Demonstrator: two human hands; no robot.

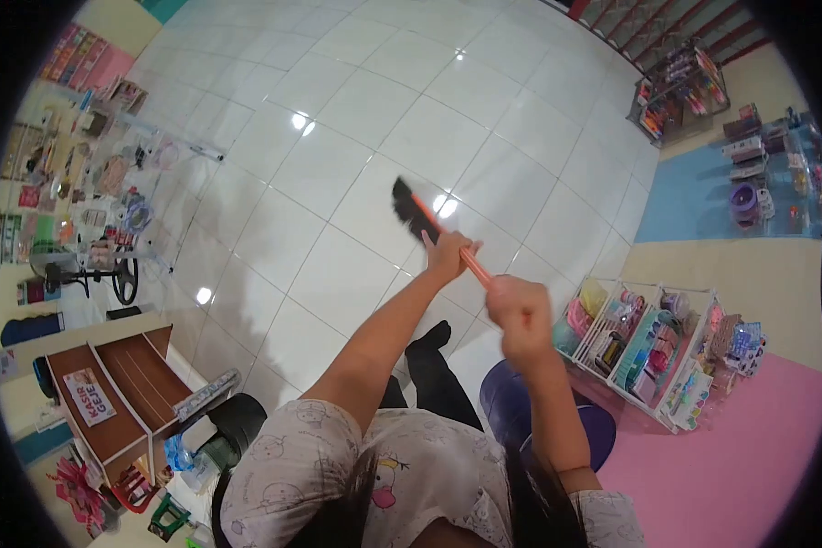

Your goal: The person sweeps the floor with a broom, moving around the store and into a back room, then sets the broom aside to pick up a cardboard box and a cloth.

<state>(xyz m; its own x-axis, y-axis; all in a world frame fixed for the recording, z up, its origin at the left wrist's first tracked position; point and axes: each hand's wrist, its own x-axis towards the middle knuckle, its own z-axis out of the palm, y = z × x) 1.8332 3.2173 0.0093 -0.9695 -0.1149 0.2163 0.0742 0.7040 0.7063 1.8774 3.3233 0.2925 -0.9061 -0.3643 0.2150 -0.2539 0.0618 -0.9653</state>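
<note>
A hand brush (417,217) with black bristles and an orange handle is held up at a slant in front of me, above the tiled floor. My right hand (521,315) is closed in a fist round the lower end of its handle. Farther up, my left hand (447,257) grips the brush where the handle meets the bristles, with a fingertip sticking out beside the bristles. My left hand covers part of the brush, and my right fist hides the handle's end.
White floor tiles (356,210) spread ahead. On my right stands a white wire rack (659,290) of small goods, with a dark blue bin (596,437) close by. A brown counter (123,365) is at left, beside shelves of goods. Another rack (680,91) stands far right.
</note>
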